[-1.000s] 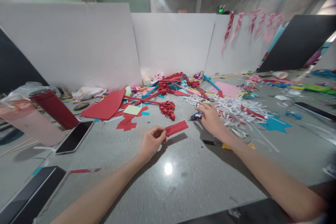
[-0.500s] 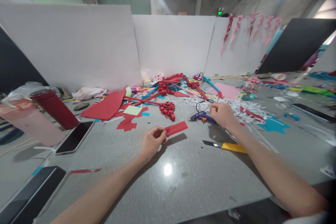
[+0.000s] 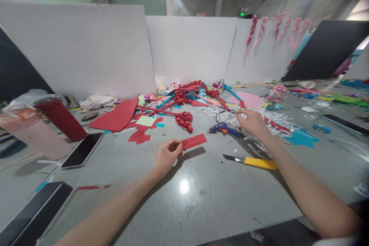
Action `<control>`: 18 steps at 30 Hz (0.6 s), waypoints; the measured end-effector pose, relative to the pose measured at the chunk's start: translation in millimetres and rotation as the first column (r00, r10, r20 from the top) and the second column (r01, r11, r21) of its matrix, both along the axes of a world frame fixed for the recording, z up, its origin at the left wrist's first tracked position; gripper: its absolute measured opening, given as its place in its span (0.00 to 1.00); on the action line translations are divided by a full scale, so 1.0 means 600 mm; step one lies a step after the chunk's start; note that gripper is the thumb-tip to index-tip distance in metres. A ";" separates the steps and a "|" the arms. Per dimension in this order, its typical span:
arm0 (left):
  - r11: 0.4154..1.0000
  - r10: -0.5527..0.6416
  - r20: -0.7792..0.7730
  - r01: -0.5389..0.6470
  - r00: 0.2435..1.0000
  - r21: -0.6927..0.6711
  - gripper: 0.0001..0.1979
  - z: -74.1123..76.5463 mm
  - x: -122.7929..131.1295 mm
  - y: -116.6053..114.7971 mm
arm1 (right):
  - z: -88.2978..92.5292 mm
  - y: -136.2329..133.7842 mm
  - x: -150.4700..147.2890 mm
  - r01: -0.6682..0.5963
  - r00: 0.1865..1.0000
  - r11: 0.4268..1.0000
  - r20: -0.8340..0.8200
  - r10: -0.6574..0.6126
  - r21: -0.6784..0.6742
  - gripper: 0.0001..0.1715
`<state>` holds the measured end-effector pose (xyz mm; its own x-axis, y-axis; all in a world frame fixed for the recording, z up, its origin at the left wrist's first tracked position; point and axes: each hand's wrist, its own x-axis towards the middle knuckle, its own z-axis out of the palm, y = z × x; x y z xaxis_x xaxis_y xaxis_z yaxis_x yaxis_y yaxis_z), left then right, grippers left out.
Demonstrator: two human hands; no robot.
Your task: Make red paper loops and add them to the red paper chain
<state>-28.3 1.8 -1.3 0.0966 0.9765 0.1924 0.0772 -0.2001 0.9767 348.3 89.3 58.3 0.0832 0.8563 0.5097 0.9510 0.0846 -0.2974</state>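
Observation:
My left hand (image 3: pixel 166 156) pinches one end of a red paper strip (image 3: pixel 194 141), which it holds just above the grey table (image 3: pixel 201 200). My right hand (image 3: pixel 253 123) rests with curled fingers in a heap of white paper shreds (image 3: pixel 273 121). What the fingers hold, if anything, is hidden. A blue glue gun (image 3: pixel 225 128) lies just left of that hand. A yellow utility knife (image 3: pixel 255 162) with its blade out lies nearer me, beside my right forearm.
Red paper sheets (image 3: pixel 117 115), a red paper bow (image 3: pixel 184 119) and coloured sticks clutter the middle back. At the left stand a red flask (image 3: pixel 61 120), a pink drink (image 3: pixel 30 132) and two phones (image 3: pixel 82 150). Another phone (image 3: pixel 344 122) lies at the right. White boards (image 3: pixel 190 46) wall the back.
My right hand went from stretched open over the glue gun to curled, then shifted a little right and back into the white shreds. My left hand and the red strip stayed put.

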 end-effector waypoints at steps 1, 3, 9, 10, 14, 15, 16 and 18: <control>1.000 -0.001 -0.003 0.001 1.000 0.005 0.11 0.000 0.000 -0.001 | 0.004 -0.011 -0.026 -0.105 0.993 0.994 -0.047 0.106 0.024 0.18; 1.000 -0.019 -0.021 0.020 1.000 0.020 0.11 -0.001 0.000 -0.002 | 0.008 -0.038 -0.083 -0.320 0.940 0.947 -0.121 0.320 0.014 0.20; 0.993 -0.070 -0.086 0.078 0.994 0.093 0.11 -0.003 0.000 -0.011 | -0.024 -0.110 -0.221 -0.706 0.691 0.660 -0.457 0.560 -0.257 0.30; 0.992 -0.065 -0.081 0.073 0.995 0.102 0.11 -0.003 0.000 -0.012 | -0.033 -0.115 -0.231 -0.713 0.680 0.645 -0.496 0.540 -0.275 0.28; 0.993 -0.041 -0.045 0.046 0.998 0.107 0.11 0.000 0.000 -0.013 | -0.059 -0.116 -0.248 -0.761 0.571 0.588 -0.713 0.406 -0.274 0.25; 0.994 -0.043 -0.037 0.046 0.998 0.098 0.12 0.001 0.000 -0.013 | -0.062 -0.116 -0.249 -0.766 0.550 0.584 -0.743 0.381 -0.267 0.25; 0.995 -0.052 -0.032 0.054 0.998 0.085 0.12 0.002 0.000 -0.012 | -0.063 -0.116 -0.250 -0.769 0.540 0.582 -0.757 0.368 -0.265 0.25; 0.994 -0.101 -0.025 0.102 0.995 0.050 0.13 0.001 0.000 -0.011 | -0.063 -0.118 -0.251 -0.776 0.534 0.573 -0.760 0.371 -0.265 0.25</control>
